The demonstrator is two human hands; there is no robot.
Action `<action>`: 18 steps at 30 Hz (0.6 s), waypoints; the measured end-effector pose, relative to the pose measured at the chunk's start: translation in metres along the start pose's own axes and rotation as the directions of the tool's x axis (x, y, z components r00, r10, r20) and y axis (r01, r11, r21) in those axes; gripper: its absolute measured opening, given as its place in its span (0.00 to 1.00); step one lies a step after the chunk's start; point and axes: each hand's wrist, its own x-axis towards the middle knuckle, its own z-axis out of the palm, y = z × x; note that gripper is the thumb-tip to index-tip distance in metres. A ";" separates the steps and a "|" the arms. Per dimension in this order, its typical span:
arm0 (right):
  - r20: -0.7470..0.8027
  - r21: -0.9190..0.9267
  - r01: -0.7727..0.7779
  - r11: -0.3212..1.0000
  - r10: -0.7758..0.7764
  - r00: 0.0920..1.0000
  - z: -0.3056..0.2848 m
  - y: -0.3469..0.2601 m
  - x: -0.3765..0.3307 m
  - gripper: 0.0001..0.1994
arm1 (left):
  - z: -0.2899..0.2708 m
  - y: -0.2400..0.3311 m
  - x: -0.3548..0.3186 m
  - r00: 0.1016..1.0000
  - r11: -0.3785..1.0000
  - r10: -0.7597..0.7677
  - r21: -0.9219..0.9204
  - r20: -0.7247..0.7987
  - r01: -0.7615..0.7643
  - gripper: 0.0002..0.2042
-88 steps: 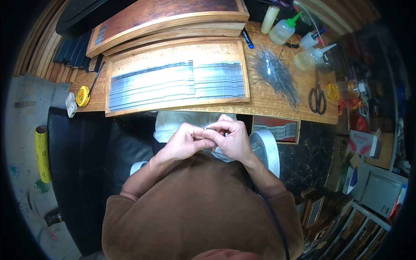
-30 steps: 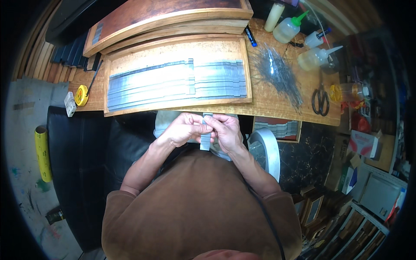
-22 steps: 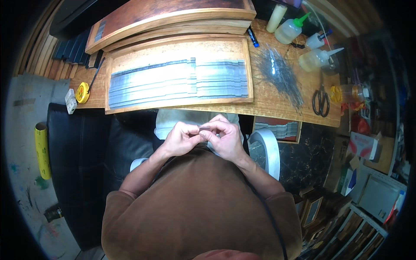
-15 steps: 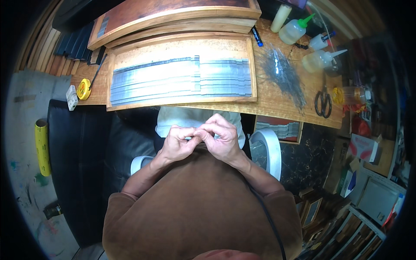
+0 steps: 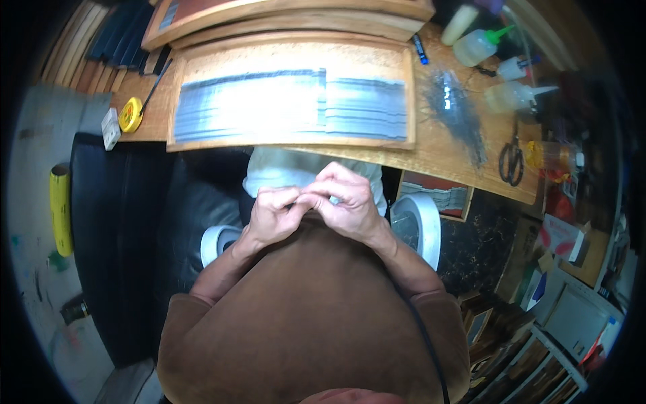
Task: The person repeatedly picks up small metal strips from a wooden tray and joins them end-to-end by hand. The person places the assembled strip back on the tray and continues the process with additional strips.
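Together, left hand (image 5: pixel 272 214) and right hand (image 5: pixel 346 205) pinch one small, perhaps metallic, piece (image 5: pixel 333 200).

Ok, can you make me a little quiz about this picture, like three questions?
1. True or false: the left hand and right hand are pressed together in front of the person's body.
2. Which of these lies on the wooden bench near the right end? A) a hammer B) scissors C) a paintbrush
3. What colour is the tape measure at the left end of the bench?

Key: 1 true. 2 B. 3 yellow.
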 end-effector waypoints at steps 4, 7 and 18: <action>0.009 0.103 0.013 0.995 -0.014 1.000 -0.001 0.006 0.003 0.12 | 0.001 -0.006 0.000 0.999 0.999 0.014 -0.051 -0.040 -0.016 0.03; 0.058 0.103 -0.063 0.993 0.057 0.997 -0.005 -0.008 0.006 0.12 | 0.005 -0.005 -0.002 0.996 0.995 0.035 -0.092 -0.082 -0.043 0.03; 0.080 0.137 -0.134 0.981 0.124 0.989 -0.002 0.001 -0.001 0.10 | -0.005 -0.008 -0.009 0.997 0.996 -0.020 -0.089 0.075 0.027 0.07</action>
